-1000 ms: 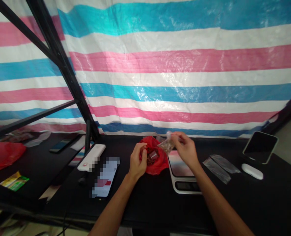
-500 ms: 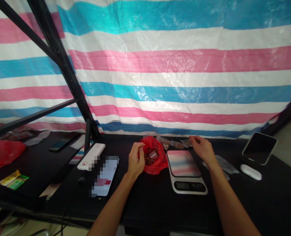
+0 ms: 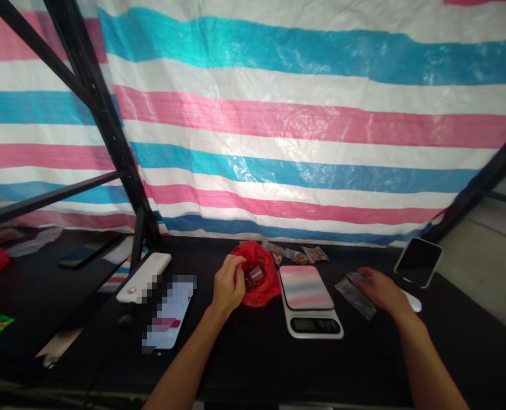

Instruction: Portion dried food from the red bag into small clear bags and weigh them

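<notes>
A red plastic bag (image 3: 272, 285) lies open on the black table, with small brown dry pieces and a small clear scoop-like item (image 3: 256, 273) inside. At its left rim, my left hand (image 3: 229, 285) has its fingers curled closed on the bag's edge. My right hand (image 3: 381, 290) reaches over flat clear plastic bags (image 3: 357, 297), fingers stretched out and touching or just above them. Between the hands stands a kitchen scale (image 3: 307, 287) with nothing on its plate. Three small filled clear bags (image 3: 299, 257) lie in a row behind the scale.
Left of my left hand lie a phone (image 3: 171, 313) and a white power bank (image 3: 144, 278). On the right, a dark-screened phone (image 3: 419, 262) leans upright near a white case (image 3: 414, 302). A black metal frame (image 3: 120, 154) and striped sheeting (image 3: 278, 125) bound the table.
My right hand has left the small filled bags and moved right and toward me, to the flat clear bags. The left hand stays at the red bag. The view has shifted slightly right.
</notes>
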The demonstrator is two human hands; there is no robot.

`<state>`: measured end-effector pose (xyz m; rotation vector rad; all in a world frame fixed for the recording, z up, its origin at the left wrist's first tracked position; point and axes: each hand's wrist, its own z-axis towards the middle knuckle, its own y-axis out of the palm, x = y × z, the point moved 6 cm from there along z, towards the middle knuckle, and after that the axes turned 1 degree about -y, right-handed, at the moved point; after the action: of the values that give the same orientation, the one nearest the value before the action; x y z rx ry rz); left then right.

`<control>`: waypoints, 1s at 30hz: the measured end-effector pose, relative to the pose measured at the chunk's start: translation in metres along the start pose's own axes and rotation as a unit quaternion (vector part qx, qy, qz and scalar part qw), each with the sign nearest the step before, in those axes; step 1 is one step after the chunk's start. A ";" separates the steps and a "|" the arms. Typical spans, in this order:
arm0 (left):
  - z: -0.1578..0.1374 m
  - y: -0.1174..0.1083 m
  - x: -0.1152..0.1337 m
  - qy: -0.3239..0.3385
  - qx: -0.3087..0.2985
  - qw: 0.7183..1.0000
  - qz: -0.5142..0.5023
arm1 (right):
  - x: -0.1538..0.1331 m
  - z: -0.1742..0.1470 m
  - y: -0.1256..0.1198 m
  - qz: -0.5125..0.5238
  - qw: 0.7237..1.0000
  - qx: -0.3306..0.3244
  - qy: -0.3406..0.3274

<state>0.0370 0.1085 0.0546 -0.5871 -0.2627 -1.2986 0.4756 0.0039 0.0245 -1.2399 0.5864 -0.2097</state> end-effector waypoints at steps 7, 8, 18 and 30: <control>0.003 0.001 0.005 -0.008 -0.031 0.999 0.019 | -0.125 -0.020 -0.032 0.277 0.932 0.136 -0.193; 0.003 0.003 0.005 -0.016 -0.053 0.998 0.020 | -0.153 -0.028 -0.031 0.307 0.913 0.136 -0.231; -0.005 0.013 -0.029 -0.189 -0.065 0.978 -0.066 | -0.312 -0.072 0.028 0.354 0.846 -0.021 -0.398; -0.008 -0.002 -0.042 -0.293 0.089 0.950 -0.068 | -0.282 -0.066 0.049 0.141 0.911 -0.092 -0.377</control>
<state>0.0226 0.1381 0.0280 -0.8023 -0.9153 -1.1887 0.1981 0.0945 0.0519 -1.2812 0.0989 0.5668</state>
